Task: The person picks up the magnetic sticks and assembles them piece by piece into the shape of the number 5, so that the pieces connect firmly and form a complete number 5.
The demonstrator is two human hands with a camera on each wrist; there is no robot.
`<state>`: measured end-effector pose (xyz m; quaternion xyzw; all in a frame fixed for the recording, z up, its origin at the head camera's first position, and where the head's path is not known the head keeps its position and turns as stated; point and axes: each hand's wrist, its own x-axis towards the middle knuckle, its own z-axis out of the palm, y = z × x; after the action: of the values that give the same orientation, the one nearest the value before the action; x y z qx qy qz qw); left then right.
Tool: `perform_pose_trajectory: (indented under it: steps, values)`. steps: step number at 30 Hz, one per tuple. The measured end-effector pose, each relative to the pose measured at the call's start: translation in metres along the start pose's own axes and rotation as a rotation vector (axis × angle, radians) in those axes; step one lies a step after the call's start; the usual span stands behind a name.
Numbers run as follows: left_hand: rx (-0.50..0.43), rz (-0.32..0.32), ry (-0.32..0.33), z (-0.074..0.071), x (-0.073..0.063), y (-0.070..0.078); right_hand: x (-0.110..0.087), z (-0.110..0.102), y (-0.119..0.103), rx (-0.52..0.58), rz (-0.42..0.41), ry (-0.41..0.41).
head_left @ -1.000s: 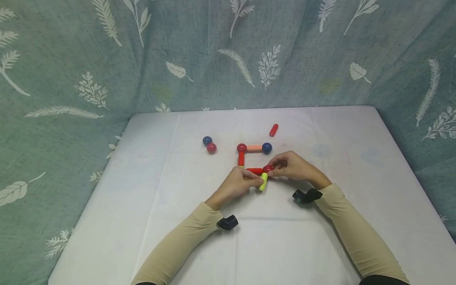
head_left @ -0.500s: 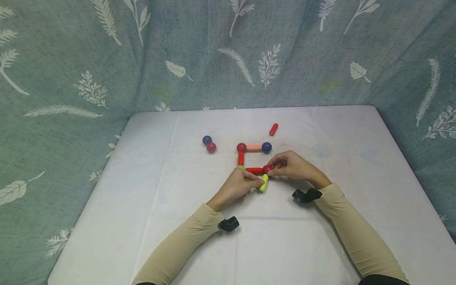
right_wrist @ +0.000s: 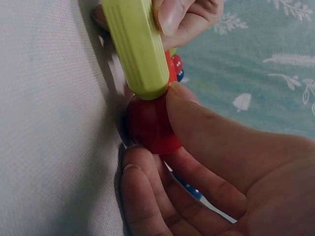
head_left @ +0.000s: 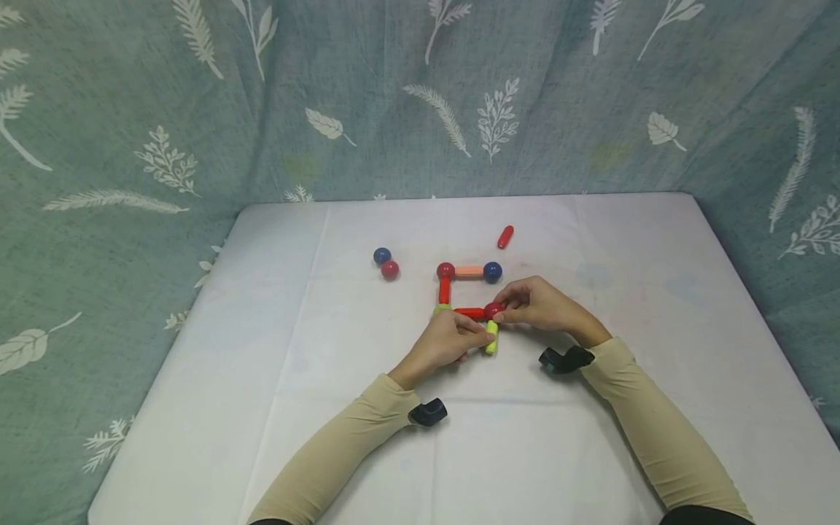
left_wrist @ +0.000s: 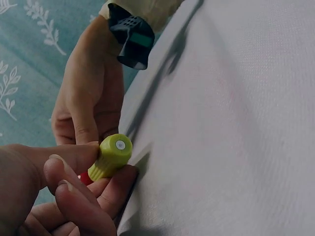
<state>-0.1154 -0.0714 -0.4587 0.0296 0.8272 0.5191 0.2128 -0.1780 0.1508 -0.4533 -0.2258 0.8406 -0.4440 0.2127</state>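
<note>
My left hand [head_left: 446,341] pinches a yellow-green ribbed rod [left_wrist: 112,156] between thumb and fingers; a pale round spot shows on its free end. The rod's other end touches a red ball [right_wrist: 153,125] in the right wrist view. Thumb and fingers of my right hand [head_left: 547,310] grip that ball. From the ball a red rod [head_left: 469,313] runs left to a yellow-green ball [head_left: 442,308], partly hidden behind my left hand. Another red rod [head_left: 445,290] goes up from there to a red ball [head_left: 445,271], joined by an orange rod [head_left: 469,272] to a blue ball [head_left: 492,272].
A loose blue ball [head_left: 382,256] and red ball [head_left: 390,270] touch each other left of the joined shape. One loose red rod [head_left: 505,237] lies behind it. All rest on a white-covered table [head_left: 354,452], with a green leaf-patterned cloth [head_left: 367,65] behind.
My left hand has shifted slightly right, swinging the yellow-green rod's near end to the right, so the rod now points more straight toward me. The right hand stays on the red ball.
</note>
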Motion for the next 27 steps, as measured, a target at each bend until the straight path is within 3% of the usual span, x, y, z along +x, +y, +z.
perform_pose_trajectory:
  steps: [9,27]
  values:
    - [0.027,0.035,0.039,0.0048,-0.0017,0.0003,0.0002,0.0016,0.0004,0.004,-0.024,0.001]
    - [0.044,0.044,0.048,0.0072,-0.0024,-0.0013,-0.0033,0.0014,-0.0037,-0.046,-0.062,-0.020]
